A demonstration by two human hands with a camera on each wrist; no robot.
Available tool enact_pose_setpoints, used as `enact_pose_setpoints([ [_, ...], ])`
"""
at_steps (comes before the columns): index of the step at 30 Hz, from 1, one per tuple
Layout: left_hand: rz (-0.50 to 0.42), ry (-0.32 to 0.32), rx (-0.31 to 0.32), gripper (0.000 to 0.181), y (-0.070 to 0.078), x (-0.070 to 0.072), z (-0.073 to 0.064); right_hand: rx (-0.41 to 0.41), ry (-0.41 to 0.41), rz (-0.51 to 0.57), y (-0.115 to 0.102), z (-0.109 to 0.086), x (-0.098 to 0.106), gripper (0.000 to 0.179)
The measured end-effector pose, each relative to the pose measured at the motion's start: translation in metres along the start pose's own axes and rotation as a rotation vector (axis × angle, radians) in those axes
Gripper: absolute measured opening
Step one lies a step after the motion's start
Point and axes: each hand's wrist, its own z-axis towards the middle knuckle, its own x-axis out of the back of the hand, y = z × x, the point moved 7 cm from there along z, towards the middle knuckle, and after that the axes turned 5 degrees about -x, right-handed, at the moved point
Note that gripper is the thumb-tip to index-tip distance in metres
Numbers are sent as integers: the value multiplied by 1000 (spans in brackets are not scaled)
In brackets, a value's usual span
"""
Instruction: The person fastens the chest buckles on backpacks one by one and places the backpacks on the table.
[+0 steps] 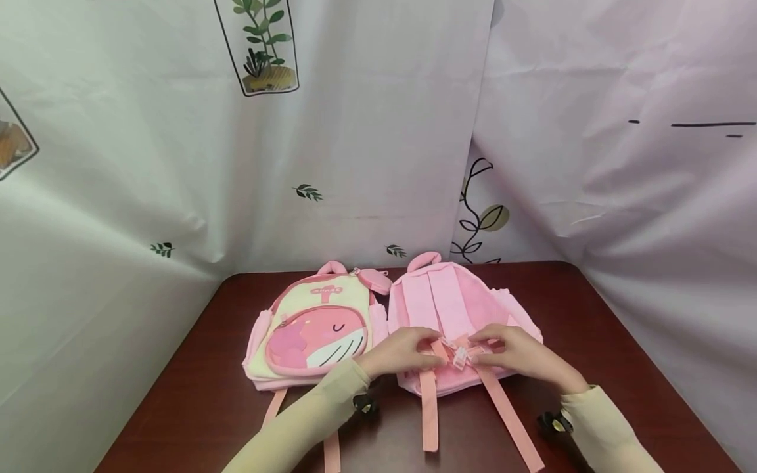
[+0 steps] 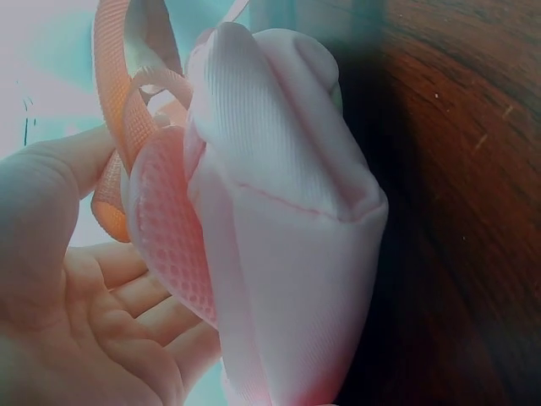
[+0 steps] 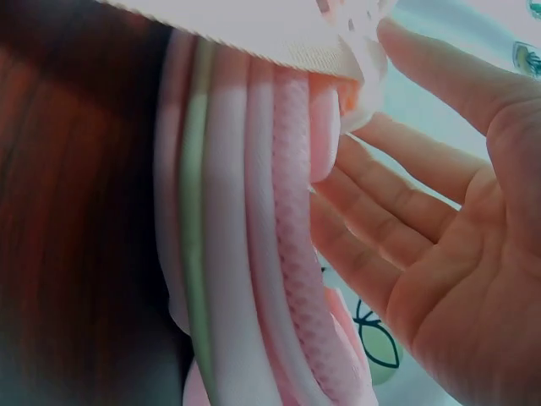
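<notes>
Dark table (image 1: 195,394), hands (image 1: 402,351) (image 1: 514,351) pinching buckle (image 1: 460,358), pink backpack (image 1: 481,302), whale print (image 1: 331,336) (head view only)

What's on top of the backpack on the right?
Two pink shoulder straps lie on its back panel. Lower down, orange webbing and a pale buckle sit between the left hand and right hand. The panel directly beneath the straps is covered.

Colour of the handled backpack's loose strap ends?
Strap ends: salmon pink, clearest in the head view.
</notes>
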Motion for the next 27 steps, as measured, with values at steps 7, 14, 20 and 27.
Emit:
enact_pose_setpoints([
  [7,-35,0,-1,47,-4,-3,-1,45,-49,-20,-1,0,-13,30],
  [14,-76,1,8,51,-7,0,0,-3,-30,-31,1,5,-17,25],
  [20,-69,12,4,51,-9,2,3,-25,-22,-54,2,10,-15,23],
  [27,-58,38,-17,45,-11,3,4,-60,-30,-30,5,13,-15,18],
])
